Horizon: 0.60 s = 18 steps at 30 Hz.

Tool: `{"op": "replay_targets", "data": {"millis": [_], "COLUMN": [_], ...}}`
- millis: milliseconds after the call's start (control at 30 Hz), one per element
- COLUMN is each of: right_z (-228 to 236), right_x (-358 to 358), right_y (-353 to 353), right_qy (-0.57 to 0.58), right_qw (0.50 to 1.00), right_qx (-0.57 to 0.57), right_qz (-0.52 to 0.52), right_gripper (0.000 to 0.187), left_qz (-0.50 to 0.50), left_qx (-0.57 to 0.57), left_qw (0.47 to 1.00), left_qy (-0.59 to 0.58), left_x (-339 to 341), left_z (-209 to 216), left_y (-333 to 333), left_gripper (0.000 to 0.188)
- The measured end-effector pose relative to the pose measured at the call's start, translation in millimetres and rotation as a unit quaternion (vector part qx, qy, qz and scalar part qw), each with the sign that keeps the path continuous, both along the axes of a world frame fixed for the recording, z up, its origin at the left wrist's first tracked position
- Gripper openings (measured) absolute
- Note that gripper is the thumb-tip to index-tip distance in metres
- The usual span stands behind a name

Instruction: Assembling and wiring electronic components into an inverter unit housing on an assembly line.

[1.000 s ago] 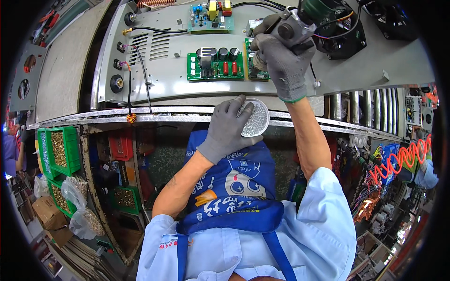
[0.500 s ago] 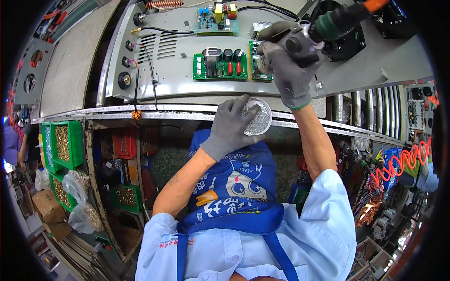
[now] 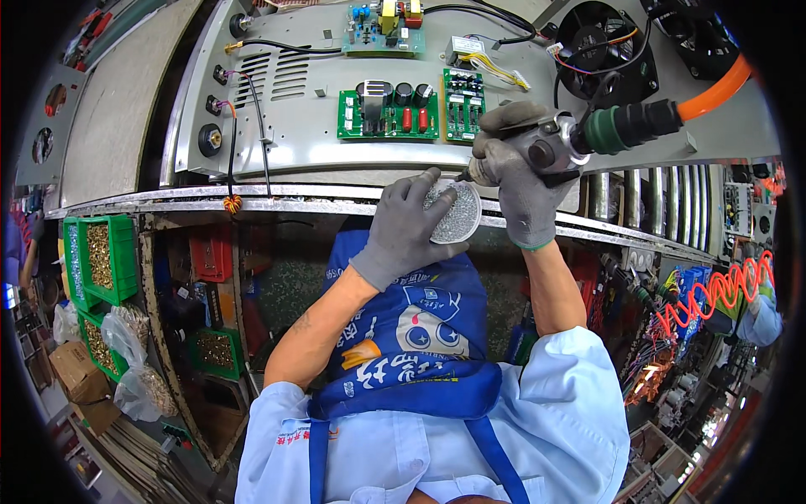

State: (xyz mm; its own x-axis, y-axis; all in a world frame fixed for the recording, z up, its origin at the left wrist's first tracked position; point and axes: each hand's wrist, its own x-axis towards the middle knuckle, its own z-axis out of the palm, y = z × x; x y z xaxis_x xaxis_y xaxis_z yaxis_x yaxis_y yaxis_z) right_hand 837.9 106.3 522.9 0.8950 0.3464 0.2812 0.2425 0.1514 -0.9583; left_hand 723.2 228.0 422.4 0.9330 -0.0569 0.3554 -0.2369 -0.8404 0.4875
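My gloved left hand (image 3: 401, 225) is wrapped round the near left side of a round white dish (image 3: 477, 220) full of small silvery pieces, likely screws. The dish is at the front edge of the workbench. My gloved right hand (image 3: 522, 181) grips a pneumatic screwdriver (image 3: 541, 151), whose tip is at the dish's far rim. An orange air hose (image 3: 715, 91) runs from its dark green end. Behind both hands lies a grey metal chassis (image 3: 311, 154). On it sit a green circuit board (image 3: 388, 112) with capacitors and a narrower green board (image 3: 463, 105).
Another board (image 3: 384, 29) and a black fan (image 3: 598, 49) are farther back. Wires (image 3: 233, 160) hang over the chassis front at left. Green bins (image 3: 113, 259) of small metal parts stand at lower left. Metal rollers (image 3: 651, 204) line the right, near a coiled orange hose (image 3: 718, 294).
The screwdriver in my right hand has moved from over the narrow board down toward me, to the dish's rim. My left hand still holds the dish.
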Motion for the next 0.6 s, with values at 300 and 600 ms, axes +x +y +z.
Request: {"op": "replay_targets", "data": {"millis": [300, 600], "right_z": [-6, -8], "right_x": [-4, -4], "right_y": [-6, -4], "right_qy": [0.042, 0.064], "right_qw": [0.998, 0.995], "right_qx": [0.022, 0.055], "right_qz": [-0.043, -0.05], "right_gripper": [0.022, 0.018], "left_qz": [0.014, 0.009], "left_qx": [-0.006, 0.009], "left_qw": [1.0, 0.999], "left_qy": [0.014, 0.03], "left_x": [2, 3], "left_z": [3, 12], "left_y": [-3, -4], "left_gripper": [0.082, 0.078]}}
